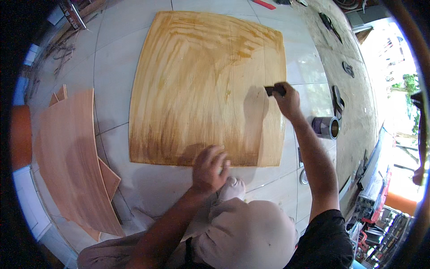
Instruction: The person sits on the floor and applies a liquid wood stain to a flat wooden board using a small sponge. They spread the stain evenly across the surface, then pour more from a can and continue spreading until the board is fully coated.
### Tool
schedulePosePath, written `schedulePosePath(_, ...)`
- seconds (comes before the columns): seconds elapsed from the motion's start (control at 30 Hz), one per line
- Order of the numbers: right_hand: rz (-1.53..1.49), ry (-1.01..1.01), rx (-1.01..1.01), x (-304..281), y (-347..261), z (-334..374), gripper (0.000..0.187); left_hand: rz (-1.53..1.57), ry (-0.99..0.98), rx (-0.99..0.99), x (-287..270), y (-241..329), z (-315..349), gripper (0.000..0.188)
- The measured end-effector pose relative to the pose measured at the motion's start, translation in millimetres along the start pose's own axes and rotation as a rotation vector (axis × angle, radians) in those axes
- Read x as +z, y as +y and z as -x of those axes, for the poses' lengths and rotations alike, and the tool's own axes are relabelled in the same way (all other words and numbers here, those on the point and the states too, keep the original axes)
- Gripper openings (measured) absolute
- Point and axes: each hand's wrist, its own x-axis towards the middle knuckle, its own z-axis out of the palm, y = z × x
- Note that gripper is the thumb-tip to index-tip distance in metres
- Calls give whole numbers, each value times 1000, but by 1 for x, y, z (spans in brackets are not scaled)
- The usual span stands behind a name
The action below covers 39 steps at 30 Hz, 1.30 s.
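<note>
A large wooden board lies flat on the tiles, with brownish-yellow stain streaked over it, darkest along its near edge. My right hand is closed around a small dark flat applicator over the board's right side; whether its edge touches the wood I cannot tell. Close to the board's near edge is my left hand, its fingers apart and nothing in them. A metal can, open at the top, rests on its side or tilted to the right of the board, near my right forearm.
Reddish wooden sheets are stacked at the left. A round lid lies right of my knee. Sandals sit on the rough floor beyond the tiles. Tools and clutter fill the lower right; a red object is at the far edge.
</note>
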Motion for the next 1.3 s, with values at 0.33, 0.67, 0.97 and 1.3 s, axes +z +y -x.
schedulePosePath(0.33, 281, -67, -125, 35, 5, -215, 31, -390, -421, 11, 84, 10, -95, 76)
schedulePosePath(0.67, 398, -168, -148, 59, 1, -241, 25, -453, -379, -45, 97, 13, -92, 52)
schedulePosePath(0.97, 391, -156, -119, 67, -37, -192, 19, -566, -433, -55, 97, 21, -94, 55)
schedulePosePath(1.3, 160, -362, -329, 125, -146, -67, 18, -539, -516, -62, 95, 17, -96, 57)
